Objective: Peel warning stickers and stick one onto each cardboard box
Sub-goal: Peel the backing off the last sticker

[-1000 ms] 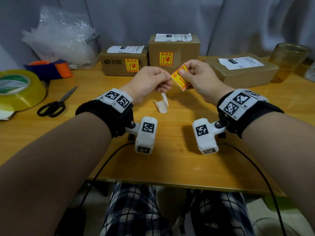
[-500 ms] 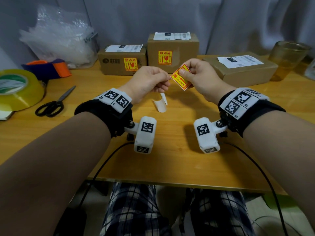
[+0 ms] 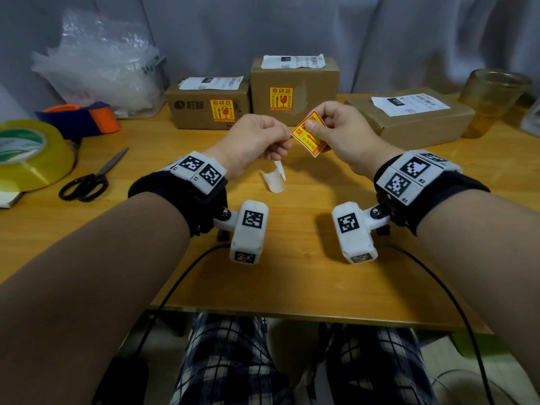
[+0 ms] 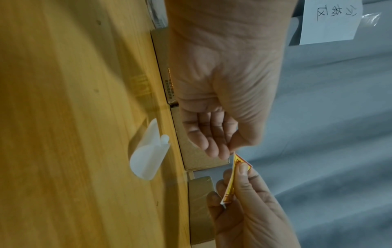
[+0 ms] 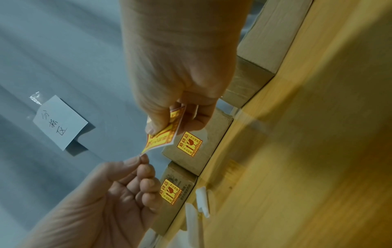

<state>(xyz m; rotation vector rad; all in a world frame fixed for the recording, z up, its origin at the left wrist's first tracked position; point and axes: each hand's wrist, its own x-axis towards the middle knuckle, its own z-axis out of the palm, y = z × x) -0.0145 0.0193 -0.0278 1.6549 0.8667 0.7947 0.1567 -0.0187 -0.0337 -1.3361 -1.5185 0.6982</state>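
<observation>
A yellow-and-red warning sticker [image 3: 310, 139] hangs in the air over the middle of the table. My right hand [image 3: 312, 129] pinches it, thumb on its printed face [image 5: 163, 135]. My left hand [image 3: 285, 140] pinches the sticker's left corner [image 4: 237, 159] between thumb and forefinger. At the back stand three cardboard boxes. The left box [image 3: 198, 112] and the taller middle box [image 3: 315, 92] each show a warning sticker on the front. The flat right box [image 3: 420, 124] shows only a white shipping label. Curled white backing strips [image 3: 273, 179] lie on the table below my hands.
A big yellow tape roll [image 3: 26, 153], black scissors [image 3: 87, 179] and a blue-orange tape dispenser [image 3: 79, 118] lie at the left. Bubble wrap [image 3: 96, 62] stands at the back left, an amber glass [image 3: 491, 97] at the back right. Cables hang over the table's front edge [image 3: 292, 314].
</observation>
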